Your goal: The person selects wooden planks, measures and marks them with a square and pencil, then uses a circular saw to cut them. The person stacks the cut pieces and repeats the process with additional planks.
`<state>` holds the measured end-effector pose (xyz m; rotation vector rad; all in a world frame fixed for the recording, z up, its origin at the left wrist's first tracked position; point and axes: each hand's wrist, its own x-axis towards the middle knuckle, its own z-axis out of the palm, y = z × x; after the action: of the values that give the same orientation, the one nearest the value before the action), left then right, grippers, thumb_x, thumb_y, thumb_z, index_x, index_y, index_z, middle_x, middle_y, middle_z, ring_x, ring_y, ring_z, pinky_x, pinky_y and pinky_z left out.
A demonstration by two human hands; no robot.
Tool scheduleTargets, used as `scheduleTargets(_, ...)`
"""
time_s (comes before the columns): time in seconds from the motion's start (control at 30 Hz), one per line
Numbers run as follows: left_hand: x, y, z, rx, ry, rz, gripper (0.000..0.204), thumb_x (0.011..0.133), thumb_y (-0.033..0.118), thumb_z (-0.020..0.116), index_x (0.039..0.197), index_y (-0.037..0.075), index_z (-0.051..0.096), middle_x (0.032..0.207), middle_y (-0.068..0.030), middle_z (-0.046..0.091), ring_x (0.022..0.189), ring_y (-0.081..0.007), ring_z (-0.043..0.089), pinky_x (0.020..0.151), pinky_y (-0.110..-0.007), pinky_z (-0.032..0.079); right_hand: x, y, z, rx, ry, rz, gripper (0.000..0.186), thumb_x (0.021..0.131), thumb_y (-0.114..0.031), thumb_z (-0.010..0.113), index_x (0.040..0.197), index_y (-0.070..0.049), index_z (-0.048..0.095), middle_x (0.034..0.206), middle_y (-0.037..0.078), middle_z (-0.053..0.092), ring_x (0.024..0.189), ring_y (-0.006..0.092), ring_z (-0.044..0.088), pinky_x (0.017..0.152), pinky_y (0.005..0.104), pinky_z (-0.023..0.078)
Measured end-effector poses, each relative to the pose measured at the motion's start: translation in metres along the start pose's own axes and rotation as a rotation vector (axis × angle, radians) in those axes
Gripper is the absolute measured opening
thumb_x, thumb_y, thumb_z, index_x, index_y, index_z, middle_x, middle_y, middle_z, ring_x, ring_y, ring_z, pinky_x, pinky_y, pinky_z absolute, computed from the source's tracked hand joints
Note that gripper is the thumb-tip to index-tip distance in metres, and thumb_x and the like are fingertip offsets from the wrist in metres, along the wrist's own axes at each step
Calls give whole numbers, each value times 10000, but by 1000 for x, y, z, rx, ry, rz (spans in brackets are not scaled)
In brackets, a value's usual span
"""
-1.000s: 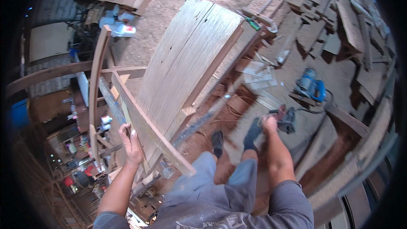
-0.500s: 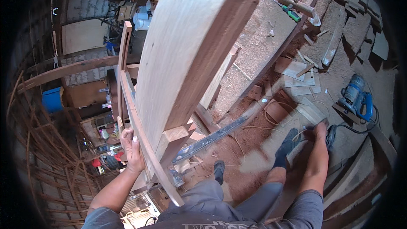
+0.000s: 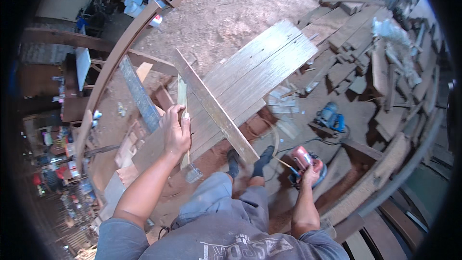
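Note:
My left hand [image 3: 176,129] is closed round a pale, narrow wooden strip [image 3: 182,91], just left of a long wooden bar [image 3: 216,108]. The bar lies crosswise over a wide board assembly [image 3: 260,70] of pale planks that slants away to the far right. Low at the right, my right hand [image 3: 310,172] grips a red hand-held sander [image 3: 301,157] with a dark round base. A yellowish hose [image 3: 276,137] runs up from beside it. Its underside is hidden.
A blue circular saw [image 3: 329,115] stands on the dusty floor at the right, its cord trailing. Scrap boards [image 3: 346,67] pile up behind it. A long curved timber [image 3: 115,65] arcs along the left, near a dark, worn beam [image 3: 139,91]. White buckets [image 3: 134,7] stand far left.
The view has shifted; the wooden assembly now appears lower and flatter, slanting to the right. My right hand has come up from near the floor and now shows the red sander in it.

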<state>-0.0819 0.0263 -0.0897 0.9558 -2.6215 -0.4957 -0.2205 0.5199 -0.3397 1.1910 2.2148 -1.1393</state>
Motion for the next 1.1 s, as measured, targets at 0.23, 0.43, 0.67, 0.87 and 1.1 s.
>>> scheduleTargets(0.23,-1,7,-3,-1,35,-6,479,1020,206,673,1485,153,568,1324,-153,651,1279,-383,586,1130,-566,388,-126,-115,-82,280,-457,-793,379,1034,-49,727,1404,9,666,1424,89,677,1113,173,732,817,302,620)
scheduleTargets(0.43,-3,7,0,87,42,-22,491,1017,243,671,1500,189,599,1359,-181,649,1308,-378,590,1169,-582,365,-282,-221,-166,6,-521,-938,416,1012,-250,831,1289,43,729,1070,72,775,930,142,709,830,325,582)
scheduleTargets(0.67,-3,9,-10,45,33,-59,481,1022,277,676,1494,208,619,1369,-180,654,1318,-359,588,1194,-581,344,-352,-272,-114,-162,-498,-1096,375,981,-276,857,1201,17,774,919,96,801,839,125,715,776,325,582)
scheduleTargets(0.87,-4,6,-8,69,36,-63,446,1058,318,634,1494,224,646,1374,-186,656,1321,-359,580,1207,-599,327,-343,-267,-85,-291,-581,-1042,416,988,-307,853,1225,24,772,927,72,793,828,119,710,772,321,582)
scheduleTargets(1.1,-5,7,-6,75,60,-69,420,1053,309,644,1460,218,687,1375,-196,659,1322,-366,578,1198,-578,334,-336,-270,-76,-232,-747,-1059,367,1003,-268,842,1219,18,767,945,47,775,853,96,673,774,302,565)
